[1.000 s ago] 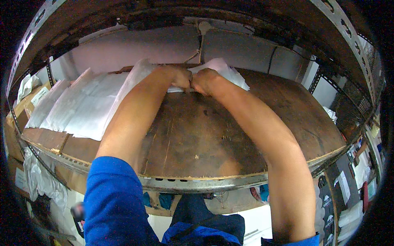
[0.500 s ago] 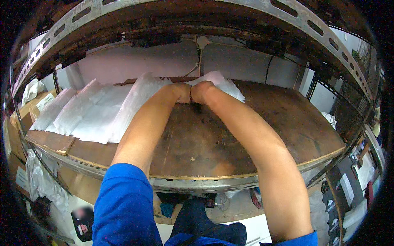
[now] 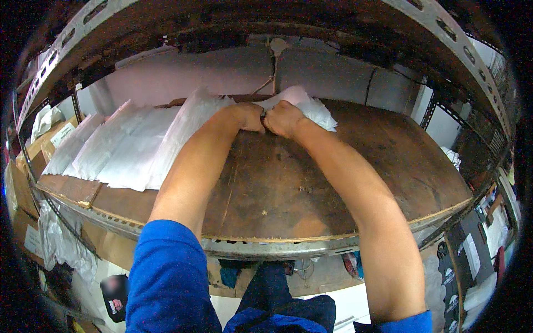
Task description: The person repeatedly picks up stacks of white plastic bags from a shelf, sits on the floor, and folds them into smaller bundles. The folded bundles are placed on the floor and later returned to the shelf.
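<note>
Both my arms reach deep onto a brown wooden shelf board. My left hand and my right hand are side by side, knuckles touching, fingers closed on a white plastic packet that lies crumpled at the back of the shelf. Just left of my left hand lies a long white packet, the nearest of a row of flat white packets covering the left part of the board.
A perforated metal rail edges the shelf front; another shelf hangs close overhead. Metal uprights stand at the right. Cardboard boxes and crumpled clear plastic sit at the left.
The view has shifted slightly; my hands stay together at the back of the shelf, still gripping the white packet, which now bunches more to the right of my right hand.
</note>
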{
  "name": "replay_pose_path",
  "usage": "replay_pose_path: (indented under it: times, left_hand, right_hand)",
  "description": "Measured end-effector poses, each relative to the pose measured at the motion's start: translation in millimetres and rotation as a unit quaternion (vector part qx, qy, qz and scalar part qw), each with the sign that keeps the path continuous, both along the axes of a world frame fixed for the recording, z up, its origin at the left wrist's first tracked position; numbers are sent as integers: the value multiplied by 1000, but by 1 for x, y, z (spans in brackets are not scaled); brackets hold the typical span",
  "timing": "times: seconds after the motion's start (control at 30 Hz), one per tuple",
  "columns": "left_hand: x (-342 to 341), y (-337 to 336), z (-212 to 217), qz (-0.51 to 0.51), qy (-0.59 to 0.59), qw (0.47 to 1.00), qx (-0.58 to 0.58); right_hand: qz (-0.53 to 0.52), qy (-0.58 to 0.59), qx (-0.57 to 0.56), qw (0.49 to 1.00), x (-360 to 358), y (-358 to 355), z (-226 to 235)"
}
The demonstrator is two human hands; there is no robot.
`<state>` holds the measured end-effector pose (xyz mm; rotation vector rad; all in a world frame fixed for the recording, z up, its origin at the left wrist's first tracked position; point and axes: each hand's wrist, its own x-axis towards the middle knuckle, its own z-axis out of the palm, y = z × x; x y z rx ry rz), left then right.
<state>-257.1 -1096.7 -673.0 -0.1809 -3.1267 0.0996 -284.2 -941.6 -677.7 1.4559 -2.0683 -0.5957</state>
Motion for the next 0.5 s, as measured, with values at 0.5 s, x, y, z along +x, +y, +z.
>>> replay_pose_path:
  times: [0.5]
  left_hand:
    - [128, 162, 90, -136, 204, 967, -66]
  right_hand:
    - [-26, -18, -216, 976, 117, 184, 78]
